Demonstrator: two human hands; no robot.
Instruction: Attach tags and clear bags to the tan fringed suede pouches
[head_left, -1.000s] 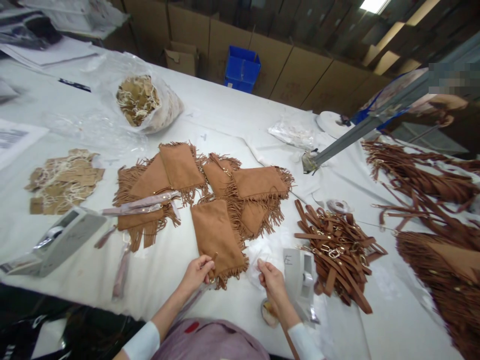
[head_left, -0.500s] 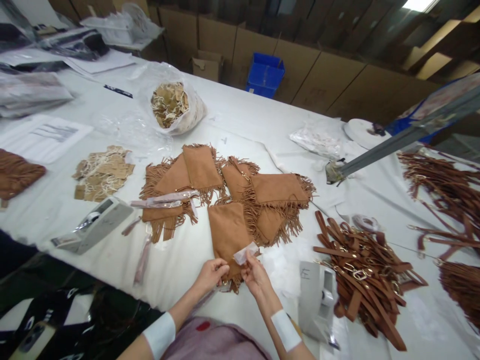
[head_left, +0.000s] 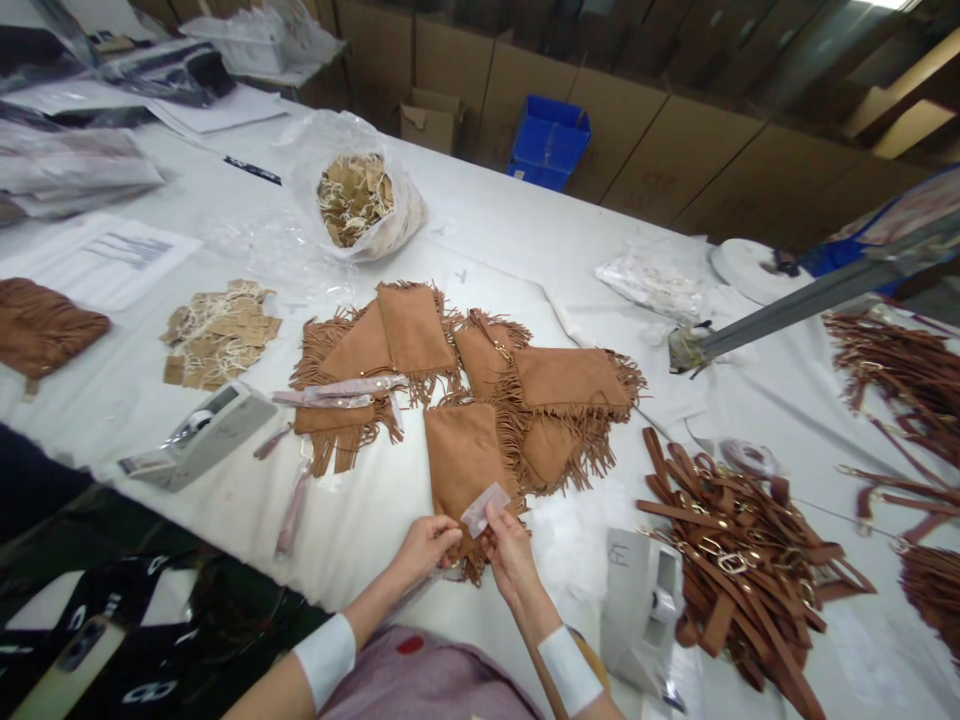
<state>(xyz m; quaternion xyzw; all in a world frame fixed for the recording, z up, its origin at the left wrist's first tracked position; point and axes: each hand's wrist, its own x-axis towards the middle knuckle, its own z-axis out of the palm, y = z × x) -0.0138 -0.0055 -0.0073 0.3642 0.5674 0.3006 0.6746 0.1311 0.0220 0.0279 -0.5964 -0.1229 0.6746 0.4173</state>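
A brown suede pouch with fringe (head_left: 465, 455) lies flat on the table in front of me. My right hand (head_left: 511, 553) pinches a small translucent sheet (head_left: 485, 510) over the pouch's lower part. At the pouch's lower left edge is my left hand (head_left: 427, 550), its fingers closed; what they grip is hidden. Below the fingers, a wrapped strap partly shows along the wrist. Beyond the hands, more fringed pouches (head_left: 570, 380) overlap in a group. Plastic-wrapped straps (head_left: 341, 392) rest on the pouches to the left.
Two grey tape dispensers (head_left: 217, 430) flank the work area. To the right is a heap of brown straps with metal clips (head_left: 739, 560). Stringed cardboard tags lie in a pile (head_left: 221, 335) and fill a plastic bag (head_left: 405, 205). A metal pole (head_left: 795, 305) slants across the right.
The translucent sheet has turned more upright in my right hand, over the pouch. My left hand stays almost in place. The whole view has shifted slightly.
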